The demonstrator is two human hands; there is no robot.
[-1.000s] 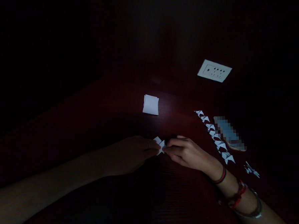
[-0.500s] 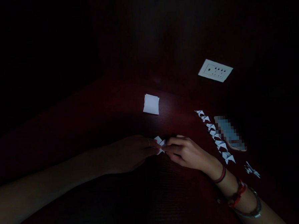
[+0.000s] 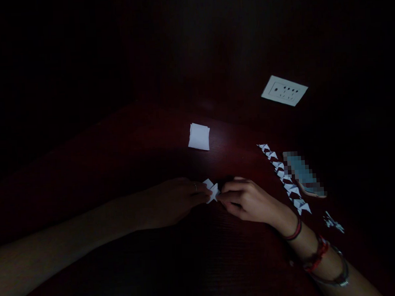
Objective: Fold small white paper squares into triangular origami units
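A small piece of folded white paper (image 3: 214,192) with pointed corners lies on the dark red table in front of me. My left hand (image 3: 174,202), wearing a ring, comes in from the left; its fingertips are closed on the paper's left side. At the paper's right edge are the curled fingers of my right hand (image 3: 249,200). Whether those fingertips touch the paper, or hold anything, I cannot make out. Bracelets circle the right wrist and forearm.
A stack of square white paper (image 3: 199,137) lies beyond my hands. On the right runs a row of folded white paper pieces (image 3: 291,188) beside a blurred phone-like object (image 3: 303,174). Small white scraps (image 3: 333,222) lie nearer me. A socket plate (image 3: 284,91) is behind.
My right fingertips have drawn slightly right, from on top of the folded paper to its right edge, uncovering more of it. My left hand stays on the paper.
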